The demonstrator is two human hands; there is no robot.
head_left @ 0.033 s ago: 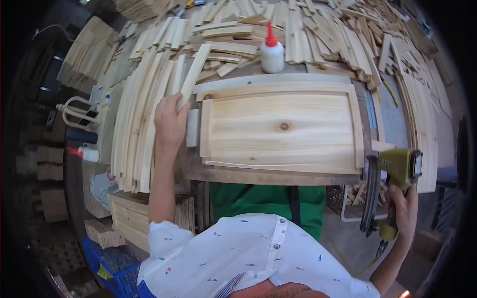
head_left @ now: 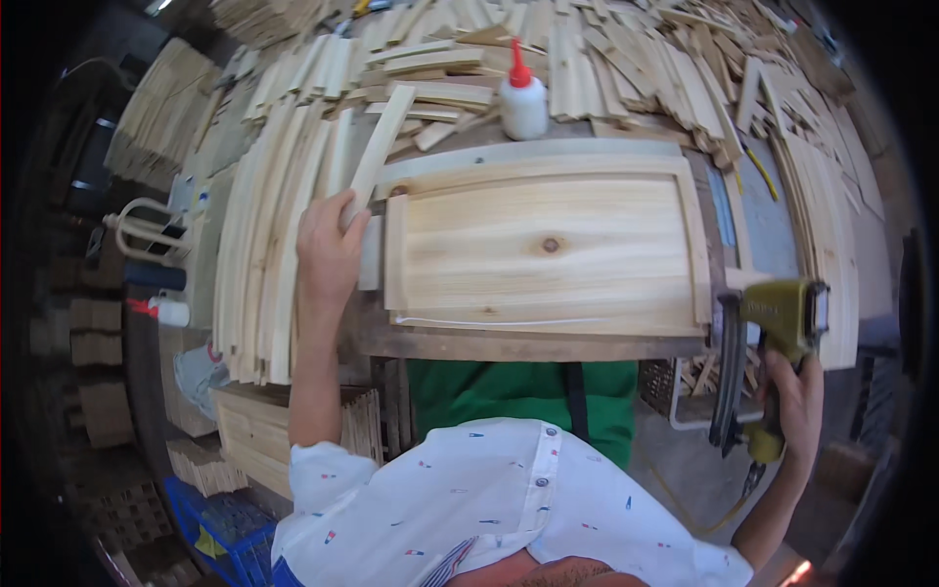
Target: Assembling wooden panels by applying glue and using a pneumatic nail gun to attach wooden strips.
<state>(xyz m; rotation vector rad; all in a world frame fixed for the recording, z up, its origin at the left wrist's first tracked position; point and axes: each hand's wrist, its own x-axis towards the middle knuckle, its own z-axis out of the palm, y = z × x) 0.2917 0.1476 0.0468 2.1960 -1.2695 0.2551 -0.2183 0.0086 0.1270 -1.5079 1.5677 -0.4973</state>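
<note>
My left hand (head_left: 330, 249) is closed on the lower end of a pale wooden strip (head_left: 381, 145), which slants up and away beside the panel's left edge. In front of me a knotty wooden panel (head_left: 548, 279) lies flat on the workbench (head_left: 528, 345). Raised strips border its left, far and right sides, and a white line of glue (head_left: 489, 321) runs along the near edge. Off the panel's right corner, my right hand (head_left: 797, 396) grips the handle of an olive-green nail gun (head_left: 778, 305) with a black magazine, clear of the wood.
Behind the panel stands a white glue bottle (head_left: 524, 106) with a red tip. Long wooden strips (head_left: 259, 235) are stacked at the left, others (head_left: 817, 235) at the right. Loose offcuts cover the far bench. A second glue bottle (head_left: 168, 312) lies left; a blue crate (head_left: 230, 538) sits below.
The whole view has shifted slightly, so the panel and bottle appear a little further left. Both hands keep hold of the strip and the nail gun.
</note>
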